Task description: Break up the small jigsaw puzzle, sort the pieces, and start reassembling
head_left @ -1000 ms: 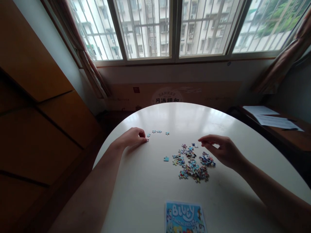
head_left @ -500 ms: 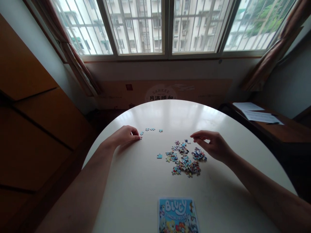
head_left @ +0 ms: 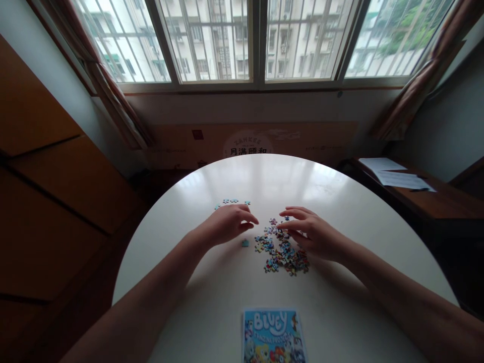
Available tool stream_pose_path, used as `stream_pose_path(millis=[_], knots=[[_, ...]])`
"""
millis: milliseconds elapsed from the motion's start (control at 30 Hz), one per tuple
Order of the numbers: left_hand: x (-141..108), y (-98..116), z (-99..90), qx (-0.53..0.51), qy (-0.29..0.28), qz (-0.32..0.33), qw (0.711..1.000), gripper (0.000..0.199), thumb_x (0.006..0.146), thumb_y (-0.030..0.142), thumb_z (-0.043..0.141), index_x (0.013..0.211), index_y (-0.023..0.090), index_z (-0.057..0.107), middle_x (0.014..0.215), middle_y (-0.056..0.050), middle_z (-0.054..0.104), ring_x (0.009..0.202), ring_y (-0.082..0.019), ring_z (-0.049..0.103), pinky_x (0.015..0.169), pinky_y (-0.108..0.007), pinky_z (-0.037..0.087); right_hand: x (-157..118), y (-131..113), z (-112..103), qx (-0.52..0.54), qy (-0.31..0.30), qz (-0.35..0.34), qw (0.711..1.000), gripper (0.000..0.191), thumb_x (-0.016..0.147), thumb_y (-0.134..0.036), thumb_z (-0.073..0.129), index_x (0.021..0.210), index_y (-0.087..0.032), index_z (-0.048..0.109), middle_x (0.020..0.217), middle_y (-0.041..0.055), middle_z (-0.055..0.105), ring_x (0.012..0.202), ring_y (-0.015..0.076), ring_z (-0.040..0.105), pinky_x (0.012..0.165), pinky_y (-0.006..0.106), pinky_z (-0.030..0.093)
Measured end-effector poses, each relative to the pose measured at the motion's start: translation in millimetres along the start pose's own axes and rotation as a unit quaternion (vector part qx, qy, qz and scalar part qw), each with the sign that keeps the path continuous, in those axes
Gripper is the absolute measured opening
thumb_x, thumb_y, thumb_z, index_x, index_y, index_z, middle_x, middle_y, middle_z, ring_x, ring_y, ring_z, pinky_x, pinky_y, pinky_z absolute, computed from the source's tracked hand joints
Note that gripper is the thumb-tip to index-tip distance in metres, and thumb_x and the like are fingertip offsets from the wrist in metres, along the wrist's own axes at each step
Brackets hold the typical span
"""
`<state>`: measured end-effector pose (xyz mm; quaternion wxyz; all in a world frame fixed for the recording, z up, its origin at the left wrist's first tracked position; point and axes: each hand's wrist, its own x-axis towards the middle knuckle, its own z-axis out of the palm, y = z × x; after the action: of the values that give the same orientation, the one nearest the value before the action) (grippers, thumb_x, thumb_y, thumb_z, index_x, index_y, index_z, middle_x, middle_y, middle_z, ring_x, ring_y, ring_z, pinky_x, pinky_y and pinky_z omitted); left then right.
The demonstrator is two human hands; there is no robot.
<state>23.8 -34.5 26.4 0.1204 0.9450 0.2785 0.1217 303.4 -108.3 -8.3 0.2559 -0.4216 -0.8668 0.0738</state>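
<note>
— Where is the heap of puzzle pieces (head_left: 283,259) found?
— It is spread near the middle of the round white table (head_left: 212,312). A single turquoise piece (head_left: 245,243) is set apart just to its left, and a few light blue pieces (head_left: 234,200) are laid in a broken row farther back.
— How is the right hand (head_left: 317,233) placed?
— It is held over the right side of the heap, fingers spread; whether a piece is touched cannot be told.
— And the left hand (head_left: 231,224)?
— It is seen between the row and the turquoise piece, fingertips pointed toward the heap, with thumb and fingers parted.
— What is shown farther out?
— A blue card (head_left: 272,337) marked "Bluey" is laid at the near side. Papers (head_left: 404,180) are placed on a brown desk (head_left: 425,204) to the right, and the barred window (head_left: 212,45) beyond is flanked by curtains (head_left: 113,103).
</note>
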Motion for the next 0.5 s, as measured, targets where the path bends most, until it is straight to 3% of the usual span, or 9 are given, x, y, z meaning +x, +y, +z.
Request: stream_pose_path(millis=[133,233,500], knots=[[7.2,11.1,18.1,0.022,-0.004,0.026,0.999,0.033,0.095,0.016,0.055,0.113,0.033,0.076,0.104,-0.004,0.072,0.081,-0.015,0.065,0.073,-0.028,0.048,0.9,-4.7,6.1,-0.042,-0.038,-0.005,0.998,0.040,0.091,-0.015,0.062,0.124,-0.036,0.069,0.142,0.0039,0.057,0.139,0.0310,0.046,0.112,0.060,0.040],[8.2,11.6,20.8,0.038,-0.016,0.014,0.999,0.031,0.094,0.019,0.055,0.111,0.033,0.077,0.107,-0.005,0.070,0.079,-0.015,0.064,0.075,-0.030,0.048,1.6,-5.8,5.3,-0.040,-0.047,-0.001,0.998,0.035,0.092,-0.016,0.061,0.120,-0.035,0.071,0.143,0.0039,0.057,0.139,0.0321,0.046,0.113,0.061,0.039],[0.6,15.6,-11.8,0.071,-0.086,-0.160,0.981,0.021,0.081,0.019,0.061,0.091,0.023,0.080,0.099,-0.008,0.075,0.086,-0.023,0.064,0.075,-0.033,0.048,-1.7,-3.0,0.2,0.012,-0.016,0.025,0.999,0.037,0.089,-0.010,0.062,0.116,-0.033,0.073,0.143,0.0049,0.057,0.141,0.0315,0.045,0.110,0.058,0.045]])
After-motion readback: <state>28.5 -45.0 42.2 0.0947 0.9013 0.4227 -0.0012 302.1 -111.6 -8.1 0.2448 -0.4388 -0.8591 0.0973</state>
